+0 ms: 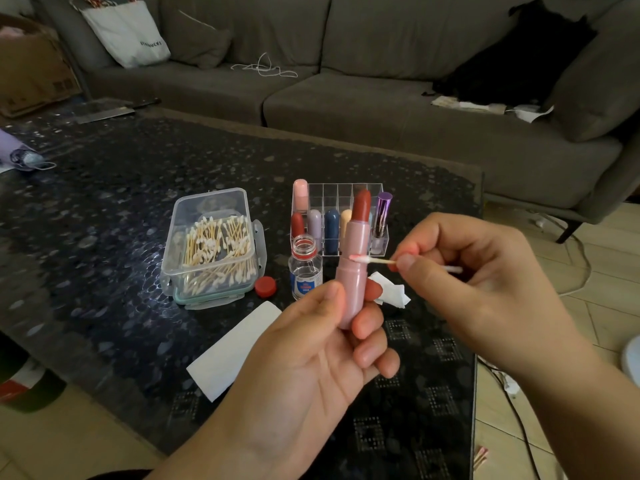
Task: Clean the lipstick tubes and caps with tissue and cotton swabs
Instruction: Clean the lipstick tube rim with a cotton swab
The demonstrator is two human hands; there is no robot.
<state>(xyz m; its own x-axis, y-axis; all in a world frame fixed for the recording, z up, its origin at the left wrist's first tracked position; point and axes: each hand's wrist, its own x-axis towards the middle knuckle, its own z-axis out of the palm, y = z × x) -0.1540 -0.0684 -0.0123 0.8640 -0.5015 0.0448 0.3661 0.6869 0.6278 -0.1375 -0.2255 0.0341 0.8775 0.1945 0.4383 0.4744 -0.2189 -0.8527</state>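
My left hand [322,355] grips an uncapped pink lipstick tube [354,271] upright, its red bullet raised at the top. My right hand [474,278] pinches a cotton swab [372,260] whose pink-stained tip touches the tube's collar from the right. A folded white tissue [235,351] lies flat on the table left of my left hand. A small crumpled tissue [391,289] sits just behind the tube.
On the dark patterned table [104,237] stand an open clear box of cotton swabs [214,244], an open small bottle [304,268] with its red cap [266,286] beside it, and a clear organizer [343,216] holding several lipsticks. A grey sofa [346,81] lies beyond.
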